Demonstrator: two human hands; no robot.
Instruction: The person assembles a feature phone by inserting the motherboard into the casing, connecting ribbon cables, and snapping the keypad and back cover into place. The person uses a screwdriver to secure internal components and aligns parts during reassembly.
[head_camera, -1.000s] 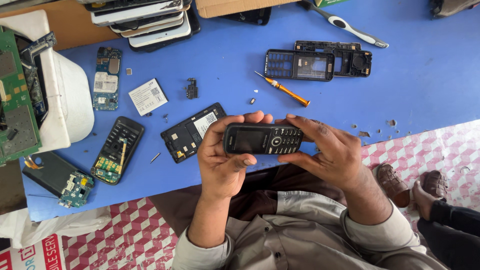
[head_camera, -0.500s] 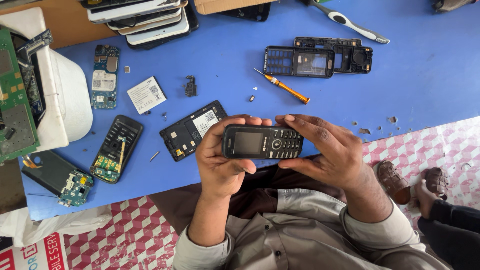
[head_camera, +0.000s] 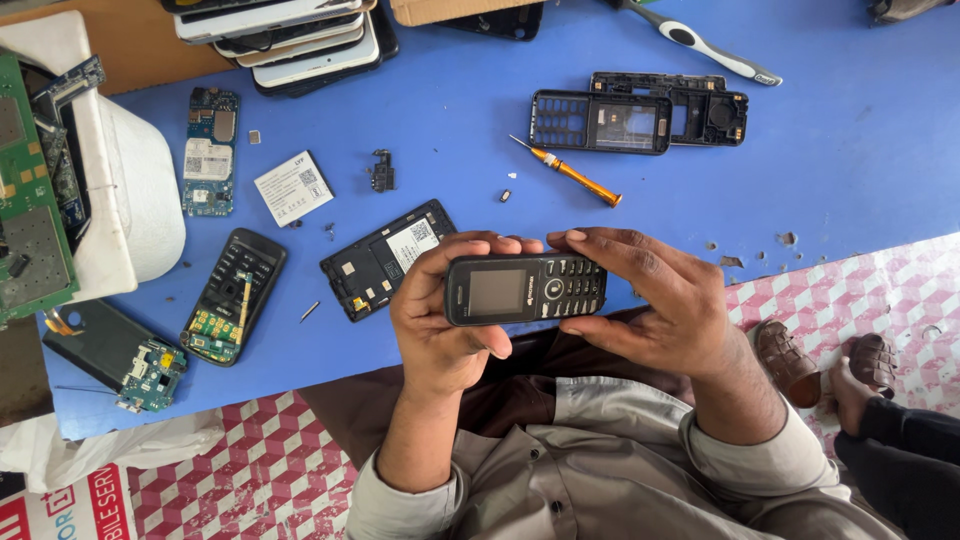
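Note:
Both hands hold a black keypad phone (head_camera: 525, 288) sideways over the near edge of the blue table (head_camera: 850, 150), screen and keys facing up. My left hand (head_camera: 440, 320) wraps the screen end, thumb lying under the screen. My right hand (head_camera: 655, 300) grips the keypad end, fingers curled over its top edge. Just left of the phone, a black phone back frame with a white label (head_camera: 385, 260) lies flat on the table.
An orange-handled screwdriver (head_camera: 575, 178) and two empty black phone frames (head_camera: 640, 118) lie beyond the hands. A keypad board (head_camera: 232, 295), circuit boards (head_camera: 210, 150), a white battery (head_camera: 293, 187) and stacked phones (head_camera: 290, 35) sit left. Another person's sandalled feet (head_camera: 830, 360) rest at right.
The phone and both hands have stayed nearly still; my left thumb has shifted slightly along the phone's lower edge.

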